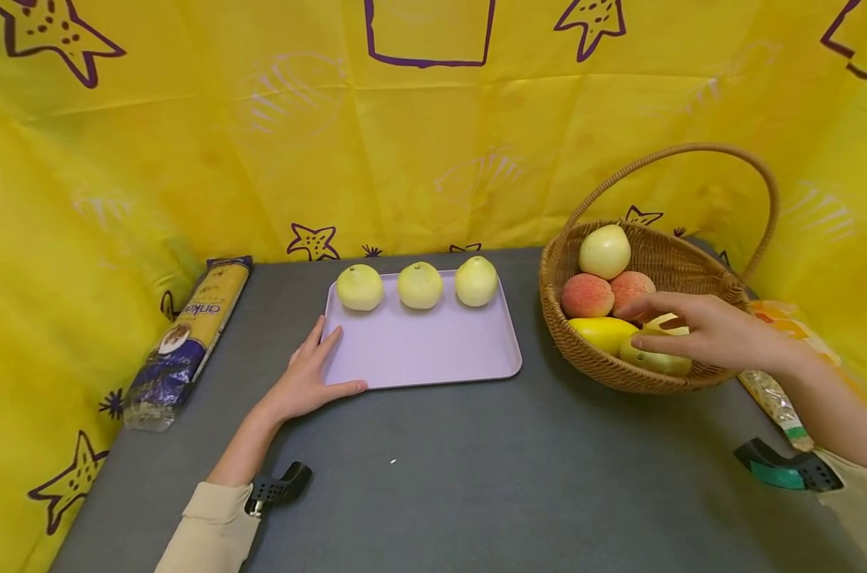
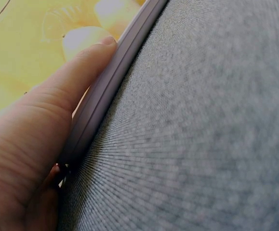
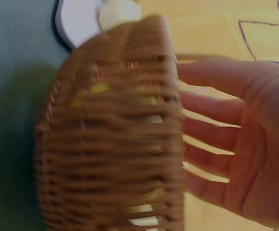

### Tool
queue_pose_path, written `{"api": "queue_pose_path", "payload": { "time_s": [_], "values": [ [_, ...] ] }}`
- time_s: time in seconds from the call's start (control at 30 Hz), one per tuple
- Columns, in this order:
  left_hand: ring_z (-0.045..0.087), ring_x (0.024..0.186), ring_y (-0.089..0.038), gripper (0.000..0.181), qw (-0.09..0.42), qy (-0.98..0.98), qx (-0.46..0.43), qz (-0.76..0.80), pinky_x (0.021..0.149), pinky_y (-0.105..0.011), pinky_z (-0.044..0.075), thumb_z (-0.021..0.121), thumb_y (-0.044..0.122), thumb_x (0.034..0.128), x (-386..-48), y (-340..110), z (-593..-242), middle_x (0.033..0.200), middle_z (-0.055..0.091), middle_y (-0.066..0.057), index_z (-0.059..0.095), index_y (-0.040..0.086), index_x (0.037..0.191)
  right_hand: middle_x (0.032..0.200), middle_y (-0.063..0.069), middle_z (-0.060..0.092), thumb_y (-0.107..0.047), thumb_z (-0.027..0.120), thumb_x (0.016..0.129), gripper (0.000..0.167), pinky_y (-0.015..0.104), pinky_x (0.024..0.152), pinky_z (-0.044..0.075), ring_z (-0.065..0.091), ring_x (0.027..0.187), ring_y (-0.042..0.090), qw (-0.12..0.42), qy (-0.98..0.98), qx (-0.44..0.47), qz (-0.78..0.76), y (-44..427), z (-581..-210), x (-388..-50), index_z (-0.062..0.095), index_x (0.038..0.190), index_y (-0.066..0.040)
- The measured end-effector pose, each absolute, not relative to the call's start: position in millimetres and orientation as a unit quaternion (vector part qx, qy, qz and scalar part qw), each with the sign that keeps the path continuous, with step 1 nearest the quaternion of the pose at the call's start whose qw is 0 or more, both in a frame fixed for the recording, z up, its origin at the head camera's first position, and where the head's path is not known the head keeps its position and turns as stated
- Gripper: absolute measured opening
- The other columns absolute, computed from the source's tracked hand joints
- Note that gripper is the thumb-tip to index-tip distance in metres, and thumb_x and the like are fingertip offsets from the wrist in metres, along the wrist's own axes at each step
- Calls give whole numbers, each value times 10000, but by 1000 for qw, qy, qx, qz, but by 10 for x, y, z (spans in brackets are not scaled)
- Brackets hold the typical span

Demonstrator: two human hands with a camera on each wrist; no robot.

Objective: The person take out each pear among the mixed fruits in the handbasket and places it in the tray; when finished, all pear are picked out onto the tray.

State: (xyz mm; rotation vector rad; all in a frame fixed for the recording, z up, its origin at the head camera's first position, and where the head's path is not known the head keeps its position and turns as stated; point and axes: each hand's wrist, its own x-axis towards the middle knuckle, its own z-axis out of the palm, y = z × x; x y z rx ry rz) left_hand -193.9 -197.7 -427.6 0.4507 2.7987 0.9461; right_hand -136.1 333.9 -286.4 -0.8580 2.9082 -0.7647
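My left hand (image 1: 308, 377) lies at the front left corner of a lilac tray (image 1: 426, 350), fingers spread along its left side, thumb on its front edge. Three pale yellow-green round fruits (image 1: 420, 285) stand in a row along the tray's back. Over the wicker basket (image 1: 584, 368) hovers my right hand (image 1: 713, 330), its fingers loosely bent above a pale yellow-green fruit (image 1: 655, 358); contact cannot be made out. Around it in the basket lie a yellow, mango-like fruit (image 1: 601, 333), two peaches (image 1: 587, 296) and another pale fruit (image 1: 605, 251).
The basket's tall handle (image 1: 720, 148) arches above its back half. A yellow and blue packet (image 1: 190, 342) lies at the left. Another plastic packet (image 1: 780, 398) lies right of the basket, partly behind my right forearm. A yellow patterned cloth (image 1: 433, 159) encloses the grey table (image 1: 441, 477).
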Motion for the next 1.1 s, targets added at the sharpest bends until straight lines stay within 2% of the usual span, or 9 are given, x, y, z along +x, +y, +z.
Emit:
{"api": "queue_pose_path", "payload": {
  "time_s": [0.17,0.33,0.47,0.6,0.77,1.1],
  "values": [
    [27,1423,-508,1085,77,935,147,312,1054,-701,115,758,571,769,-1942,-2001,-4278,1622,-81,-153,209,63,1555,1157,-61,638,-200,756,864,379,345,798,528,600,1033,116,93,933,-272,-218,3431,-2817,-1463,627,1219,-174],
    [19,1427,-501,1085,80,935,145,314,1055,-702,112,755,577,769,-1945,-1998,-4279,1623,-87,-144,206,74,1558,1244,20,614,-293,706,907,449,390,860,507,594,1107,271,192,928,-250,-199,3491,-2755,-1562,571,1295,-111],
    [14,1426,-502,1085,84,934,142,315,1051,-707,113,754,581,768,-1942,-1992,-4284,1624,-93,-138,203,84,1560,1270,8,587,-328,694,911,456,363,864,482,565,1115,239,232,920,-261,-176,3522,-2737,-1622,559,1307,-146],
    [19,1425,-503,1083,82,935,144,313,1051,-708,113,752,581,770,-1942,-1987,-4286,1623,-89,-143,206,82,1559,1288,-18,550,-345,715,891,449,308,860,455,508,1111,166,246,913,-281,-161,3534,-2759,-1662,573,1294,-207],
    [25,1422,-509,1082,78,937,145,310,1050,-708,119,754,580,768,-1934,-1989,-4283,1623,-84,-147,211,79,1558,1263,-24,535,-338,740,868,426,294,845,443,486,1076,125,242,911,-296,-157,3525,-2786,-1675,598,1257,-238],
    [20,1427,-498,1085,81,936,145,311,1055,-702,112,754,582,767,-1933,-1982,-4279,1623,-84,-150,211,74,1557,1208,-85,592,-406,746,852,422,297,806,462,541,1015,113,195,930,-276,-144,3513,-2756,-1618,613,1232,-284]
  ]
}}
